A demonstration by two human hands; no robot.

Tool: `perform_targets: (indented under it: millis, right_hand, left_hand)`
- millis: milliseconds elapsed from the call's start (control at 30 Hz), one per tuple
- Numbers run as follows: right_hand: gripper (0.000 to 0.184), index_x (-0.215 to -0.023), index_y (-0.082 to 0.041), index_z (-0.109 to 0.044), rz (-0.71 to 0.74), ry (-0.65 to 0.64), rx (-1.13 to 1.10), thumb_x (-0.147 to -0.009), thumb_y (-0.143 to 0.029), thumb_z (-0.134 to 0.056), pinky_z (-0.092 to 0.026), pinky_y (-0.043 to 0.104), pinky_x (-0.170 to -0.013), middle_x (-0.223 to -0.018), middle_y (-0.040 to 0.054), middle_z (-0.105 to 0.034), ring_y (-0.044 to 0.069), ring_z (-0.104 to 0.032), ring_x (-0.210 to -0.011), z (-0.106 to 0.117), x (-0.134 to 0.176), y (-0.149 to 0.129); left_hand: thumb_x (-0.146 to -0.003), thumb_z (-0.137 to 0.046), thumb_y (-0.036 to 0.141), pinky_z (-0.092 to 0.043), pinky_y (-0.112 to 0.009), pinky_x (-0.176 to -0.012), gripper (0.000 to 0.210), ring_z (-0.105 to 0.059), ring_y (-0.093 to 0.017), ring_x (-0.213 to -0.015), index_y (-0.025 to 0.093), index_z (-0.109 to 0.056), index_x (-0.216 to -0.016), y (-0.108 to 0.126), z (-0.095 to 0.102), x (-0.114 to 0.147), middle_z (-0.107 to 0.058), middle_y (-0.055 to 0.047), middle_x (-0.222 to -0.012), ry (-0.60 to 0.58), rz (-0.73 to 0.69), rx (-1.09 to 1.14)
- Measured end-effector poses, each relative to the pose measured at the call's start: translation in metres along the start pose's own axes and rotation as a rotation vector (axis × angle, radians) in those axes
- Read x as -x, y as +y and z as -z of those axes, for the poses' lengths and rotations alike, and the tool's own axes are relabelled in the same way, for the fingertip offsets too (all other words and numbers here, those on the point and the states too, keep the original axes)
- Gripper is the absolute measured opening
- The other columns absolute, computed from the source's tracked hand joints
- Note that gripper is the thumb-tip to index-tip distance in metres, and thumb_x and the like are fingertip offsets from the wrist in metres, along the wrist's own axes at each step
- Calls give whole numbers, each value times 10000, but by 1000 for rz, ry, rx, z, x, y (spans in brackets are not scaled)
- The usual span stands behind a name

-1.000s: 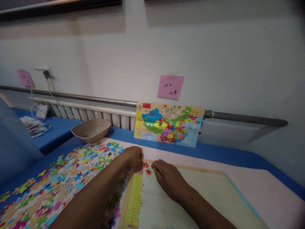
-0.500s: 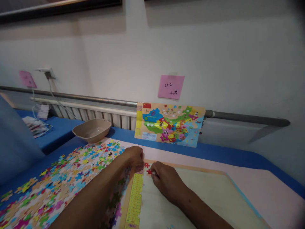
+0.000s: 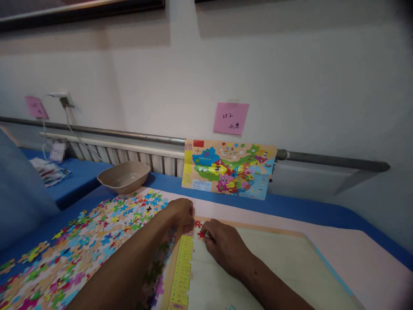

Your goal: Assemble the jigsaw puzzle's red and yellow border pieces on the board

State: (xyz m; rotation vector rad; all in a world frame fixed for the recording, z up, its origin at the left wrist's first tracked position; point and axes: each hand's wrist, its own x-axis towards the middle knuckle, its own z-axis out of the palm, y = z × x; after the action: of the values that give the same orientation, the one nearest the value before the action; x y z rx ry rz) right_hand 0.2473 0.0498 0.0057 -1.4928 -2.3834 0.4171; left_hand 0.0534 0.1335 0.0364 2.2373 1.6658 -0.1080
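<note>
My right hand (image 3: pixel 226 245) is closed in a pinch on a red puzzle piece (image 3: pixel 200 235), low over the puzzle board's upper left corner. Just above it lies another red puzzle piece (image 3: pixel 198 224) along the board's top edge. My left hand (image 3: pixel 181 212) rests at that same corner with its fingers curled down; whatever is under them is hidden. A joined strip of yellow printed pieces (image 3: pixel 181 271) runs down the left side of the pale puzzle board (image 3: pixel 277 262), whose frame is tan and light blue.
Many loose puzzle pieces (image 3: pixel 106 232) spread left of the board. A beige bowl (image 3: pixel 124 176) stands behind them. A colourful map sheet (image 3: pixel 229 168) leans upright against the wall rail (image 3: pixel 335 162), below a pink note (image 3: pixel 231 118). Blue cloth (image 3: pixel 19 189) shows at the left edge.
My right hand has shifted slightly left, bringing its red piece closer to the top of the yellow strip. My left hand stays nearly still.
</note>
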Motion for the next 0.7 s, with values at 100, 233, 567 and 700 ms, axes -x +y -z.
perform_targets:
  millis: [100, 233, 567, 700]
  right_hand:
    - [224, -956, -249, -669, 6, 4, -27, -887, -104, -514, -360, 272, -762, -968, 13, -689, 187, -627, -891, 2, 1, 2]
    - [202, -930, -235, -635, 3, 46, -62, -895, -98, -490, -353, 265, -730, -939, 8, -671, 170, -596, -839, 6, 0, 8]
    - [69, -869, -220, -564, -28, 78, -25, -905, -162, -571, -295, 280, -668, -876, -2, -639, 163, -543, -759, 4, 5, 4]
    - [93, -941, -216, -585, -22, 58, 43, -921, -276, -652, -297, 293, -691, -953, 25, -658, 188, -572, -811, -5, 5, -3]
  left_hand:
    - [-612, -702, 302, -436, -338, -602, 226, -716, -300, -841, 230, -742, -823, 0, 0, 1, -786, -87, -898, 4, 8, 4]
    - [-606, -721, 314, -431, -331, -609, 245, -711, -288, -847, 235, -741, -837, 1, 1, 1, -787, -77, -906, 14, 15, 14]
    - [-598, -712, 281, -428, -310, -580, 198, -690, -246, -765, 243, -744, -790, -1, -1, 0, -767, -45, -809, 8, 15, 49]
    - [-607, -721, 295, -441, -316, -594, 211, -698, -259, -794, 241, -746, -809, -1, -1, 0, -776, -54, -847, 11, 12, 49]
